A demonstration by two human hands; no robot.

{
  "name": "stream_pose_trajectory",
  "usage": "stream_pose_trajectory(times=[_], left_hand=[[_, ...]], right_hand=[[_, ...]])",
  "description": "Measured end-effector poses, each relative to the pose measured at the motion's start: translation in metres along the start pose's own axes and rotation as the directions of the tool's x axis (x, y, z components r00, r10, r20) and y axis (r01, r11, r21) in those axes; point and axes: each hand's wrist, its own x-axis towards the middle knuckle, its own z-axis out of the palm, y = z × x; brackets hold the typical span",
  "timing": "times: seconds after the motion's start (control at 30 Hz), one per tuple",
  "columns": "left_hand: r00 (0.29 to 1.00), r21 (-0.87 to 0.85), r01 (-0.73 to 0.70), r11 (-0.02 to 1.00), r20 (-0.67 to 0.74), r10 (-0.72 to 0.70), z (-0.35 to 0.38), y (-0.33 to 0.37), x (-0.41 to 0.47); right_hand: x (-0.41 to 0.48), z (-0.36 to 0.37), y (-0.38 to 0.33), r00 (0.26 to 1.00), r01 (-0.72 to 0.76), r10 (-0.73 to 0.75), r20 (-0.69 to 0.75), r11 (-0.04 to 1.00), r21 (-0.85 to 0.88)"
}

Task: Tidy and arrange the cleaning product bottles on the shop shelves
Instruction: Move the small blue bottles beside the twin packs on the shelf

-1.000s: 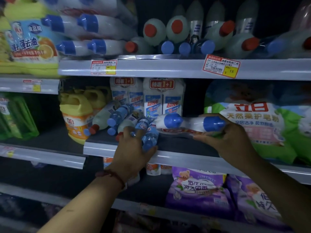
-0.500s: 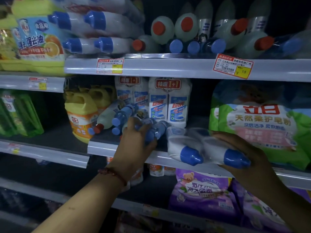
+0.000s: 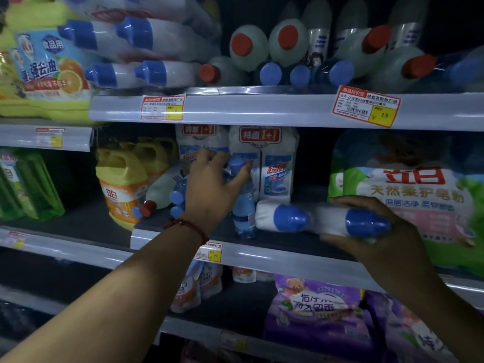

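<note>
Dim shop shelving fills the head view, with a grey middle shelf (image 3: 275, 254) crossing the centre. The left grip (image 3: 209, 189) curls its fingers and thumb round the blue cap and neck of a clear bottle (image 3: 243, 208), which stands upright on that shelf. At 3 o'clock from it, the right grip (image 3: 379, 239) holds a twin pack (image 3: 323, 221) of white, blue-capped bottles. The pack lies sideways with its caps pointing to 3 o'clock, fingers over it and thumb beneath, low over the shelf's front edge. Behind the bottle, at 12 o'clock, stand white packs (image 3: 262, 158) marked "特惠1+1". At 9 o'clock is a yellow jug (image 3: 121, 189) labelled "立白", with small bottles lying beside it. The same "立白" shows in red on a green bag (image 3: 408, 195) at 3 o'clock. On the top shelf's rail, at 1 o'clock, a red price tag (image 3: 366, 106) reads "1.5". Purple bags (image 3: 314, 313) sit at 5 o'clock; their writing is blurred.
</note>
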Motion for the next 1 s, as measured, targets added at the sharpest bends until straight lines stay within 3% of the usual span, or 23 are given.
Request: stream_pose_trajectory(times=[0.07,0.33,0.47,0.63,0.9,1.0], left_hand=[[1.000,-0.041,0.005,0.999,-0.008,-0.005,0.004,-0.001,-0.001],[0.980,-0.191,0.014,0.981,-0.194,-0.052,0.009,-0.007,-0.010],[0.996,-0.142,-0.010,0.990,-0.090,-0.003,0.011,-0.003,-0.007],[0.983,-0.326,0.178,0.928,0.018,-0.182,0.015,-0.004,-0.008],[0.966,-0.486,0.241,0.840,0.033,-0.257,0.010,0.000,-0.016],[0.959,-0.463,0.261,0.847,0.025,-0.282,0.010,-0.005,-0.015]], right_hand=[[0.011,0.003,0.004,0.994,-0.077,0.079,-0.079,0.997,0.022],[0.055,0.013,-0.006,0.976,-0.085,0.125,-0.176,0.972,0.217],[0.058,0.015,-0.005,0.976,-0.122,0.162,-0.149,0.962,0.242],[0.052,0.017,0.015,0.971,-0.205,0.228,-0.075,0.949,0.239],[0.015,0.010,-0.020,0.986,-0.113,0.129,-0.105,0.983,0.143],[0.000,-0.002,-0.040,0.977,-0.131,0.164,-0.135,0.966,0.222]])
